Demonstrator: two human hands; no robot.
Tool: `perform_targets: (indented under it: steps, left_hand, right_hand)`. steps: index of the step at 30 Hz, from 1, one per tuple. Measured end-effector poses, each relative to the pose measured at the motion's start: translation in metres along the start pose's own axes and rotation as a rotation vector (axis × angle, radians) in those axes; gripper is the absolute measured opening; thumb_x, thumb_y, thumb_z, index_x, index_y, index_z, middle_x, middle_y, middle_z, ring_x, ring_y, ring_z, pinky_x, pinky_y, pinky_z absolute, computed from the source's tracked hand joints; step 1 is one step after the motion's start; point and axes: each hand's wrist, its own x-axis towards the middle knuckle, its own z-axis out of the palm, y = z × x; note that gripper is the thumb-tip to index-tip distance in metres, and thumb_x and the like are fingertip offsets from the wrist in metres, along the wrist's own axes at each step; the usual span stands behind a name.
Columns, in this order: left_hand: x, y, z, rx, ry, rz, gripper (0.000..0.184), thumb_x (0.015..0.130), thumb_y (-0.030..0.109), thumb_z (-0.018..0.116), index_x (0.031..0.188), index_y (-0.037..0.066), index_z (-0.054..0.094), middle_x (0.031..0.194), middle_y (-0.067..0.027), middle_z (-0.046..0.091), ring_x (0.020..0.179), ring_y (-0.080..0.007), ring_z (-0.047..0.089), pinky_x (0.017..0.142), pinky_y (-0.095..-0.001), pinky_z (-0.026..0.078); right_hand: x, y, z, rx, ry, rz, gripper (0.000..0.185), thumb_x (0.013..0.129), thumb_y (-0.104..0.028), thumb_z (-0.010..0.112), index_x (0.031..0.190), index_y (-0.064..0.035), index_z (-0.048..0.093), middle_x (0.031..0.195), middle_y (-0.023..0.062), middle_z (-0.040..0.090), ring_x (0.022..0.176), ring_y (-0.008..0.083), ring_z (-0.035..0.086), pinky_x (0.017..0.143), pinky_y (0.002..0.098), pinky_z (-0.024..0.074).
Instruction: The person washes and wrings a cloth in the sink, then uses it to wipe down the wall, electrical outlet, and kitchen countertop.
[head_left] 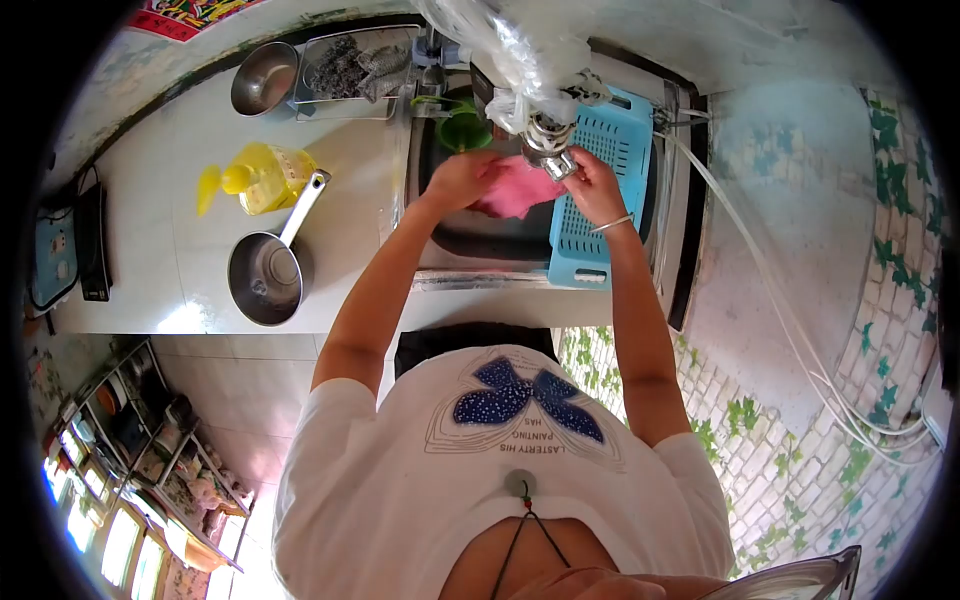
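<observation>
A pink cloth (pixel 518 190) is stretched between my two hands above the dark sink (pixel 480 238), just under the metal faucet (pixel 551 150). My left hand (pixel 465 180) grips the cloth's left side. At its right side, close beside the faucet, my right hand (pixel 596 188) holds the other edge, with a bangle on the wrist. A light blue plastic basket (pixel 580 268) lies along the sink's right side, partly under my right hand. Behind my left hand a green bowl (pixel 464 130) sits in the sink.
On the counter at left stand a metal saucepan (pixel 268 280), a yellow bottle (pixel 268 178), a metal bowl (pixel 266 80) and a wire rack (pixel 345 112) with scrubbers. Clear plastic (pixel 500 50) hangs over the faucet. A white hose (pixel 745 225) runs at right.
</observation>
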Motion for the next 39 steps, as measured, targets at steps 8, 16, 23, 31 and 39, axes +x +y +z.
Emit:
perform_targets:
  steps: [8, 16, 23, 31, 39]
  left_hand:
    - [-0.001, 0.01, 0.011, -0.478, 0.049, -0.506, 0.034, 0.084, 0.039, 0.053, 0.098, 0.009, 0.058, 0.085, -0.007, 0.063, 0.076, -0.0202, 0.06, 0.068, -0.034, 0.047]
    - [0.024, 0.012, 0.068, -1.109, 0.362, -0.398, 0.024, 0.082, 0.009, 0.055, 0.103, 0.003, 0.048, 0.083, -0.0074, 0.058, 0.085, -0.0166, 0.056, 0.073, -0.0277, 0.047]
    - [-0.022, 0.092, 0.103, -0.135, 0.408, -0.149, 0.023, 0.078, 0.019, 0.061, 0.091, 0.005, 0.049, 0.077, -0.0153, 0.056, 0.089, -0.0299, 0.054, 0.077, -0.0496, 0.043]
    - [0.027, 0.015, 0.071, 0.013, 0.857, -0.332, 0.032, 0.077, 0.028, 0.058, 0.098, 0.005, 0.049, 0.094, -0.0202, 0.051, 0.086, -0.0398, 0.049, 0.072, -0.0474, 0.04]
    - [-0.057, 0.096, 0.084, -0.265, 0.273, 0.108, 0.019, 0.083, 0.02, 0.052, 0.085, 0.001, 0.055, 0.075, -0.018, 0.055, 0.074, -0.0376, 0.052, 0.067, -0.0436, 0.04]
  right_hand:
    - [-0.017, 0.009, 0.017, -0.239, 0.107, 0.206, 0.021, 0.084, -0.02, 0.059, 0.094, -0.0023, 0.055, 0.067, 0.0067, 0.055, 0.06, 0.0093, 0.049, 0.056, 0.0258, 0.0414]
    - [-0.047, 0.025, 0.068, 0.614, 0.101, 0.448, 0.037, 0.09, -0.03, 0.05, 0.121, -0.0108, 0.047, 0.116, 0.0003, 0.052, 0.107, 0.0121, 0.049, 0.093, 0.0395, 0.0425]
    - [-0.023, 0.095, 0.064, 1.933, -0.367, 0.375, 0.065, 0.087, -0.049, 0.038, 0.116, 0.0088, 0.042, 0.122, 0.0218, 0.045, 0.122, 0.0384, 0.035, 0.109, 0.0512, 0.0107]
    - [-0.045, -0.008, 0.085, 1.339, 0.04, 0.434, 0.039, 0.094, -0.018, 0.037, 0.132, -0.0123, 0.036, 0.132, 0.0047, 0.042, 0.116, 0.0179, 0.044, 0.095, 0.0342, 0.038]
    - [-0.022, 0.057, 0.064, 1.559, 0.024, 0.534, 0.01, 0.087, -0.014, 0.051, 0.09, -0.0048, 0.053, 0.083, 0.0078, 0.058, 0.084, 0.0246, 0.058, 0.091, 0.0432, 0.0439]
